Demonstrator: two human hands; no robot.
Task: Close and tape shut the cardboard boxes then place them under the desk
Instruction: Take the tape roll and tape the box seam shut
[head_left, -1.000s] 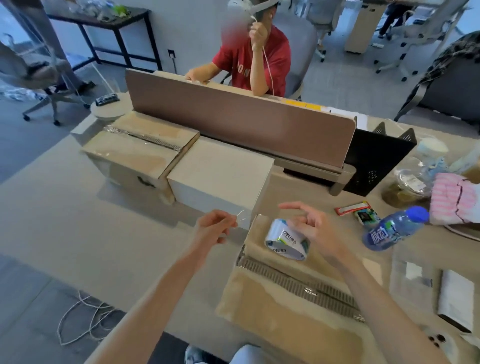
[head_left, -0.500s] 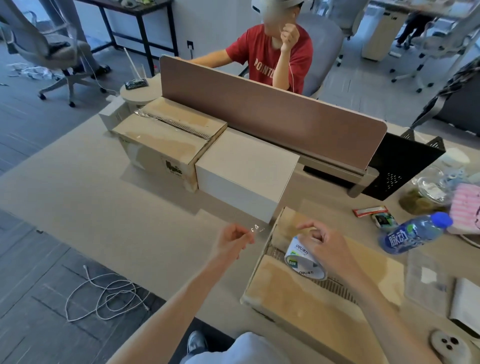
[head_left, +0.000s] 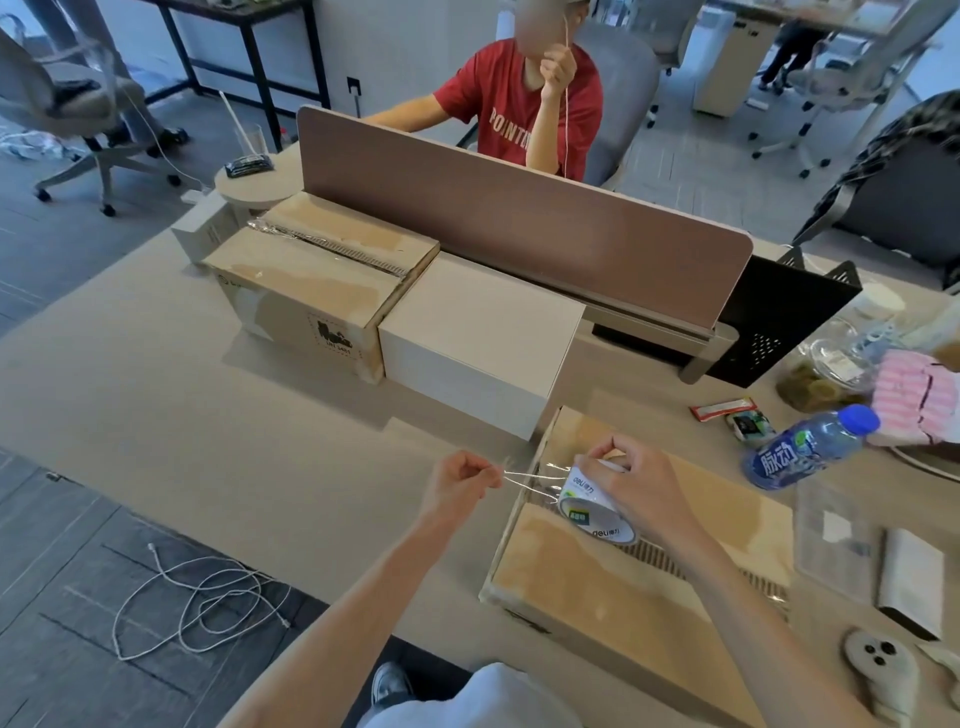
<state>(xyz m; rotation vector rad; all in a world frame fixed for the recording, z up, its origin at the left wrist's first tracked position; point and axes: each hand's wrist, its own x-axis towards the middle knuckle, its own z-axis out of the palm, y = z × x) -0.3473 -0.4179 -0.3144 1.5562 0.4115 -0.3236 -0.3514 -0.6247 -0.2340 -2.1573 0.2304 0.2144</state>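
A closed cardboard box (head_left: 613, 597) lies on the desk right in front of me, its centre seam showing. My right hand (head_left: 631, 480) grips a roll of clear tape (head_left: 595, 506) over the box's left end. My left hand (head_left: 460, 480) pinches the free end of the tape, a short strip stretched between the two hands just left of the box. A second cardboard box (head_left: 317, 283) with tape along its seam stands at the far left of the desk, next to a white box (head_left: 483, 338).
A brown divider panel (head_left: 519, 218) runs across the desk, with a person in a red shirt seated behind it. To the right lie a water bottle (head_left: 808, 449), snack packets, a jar, a pink cloth and a white controller. A white cable (head_left: 197, 608) lies on the floor.
My right hand has taken a full grip on the tape roll and lowered it to the box's left end. A strip of tape is now drawn out to my left hand.
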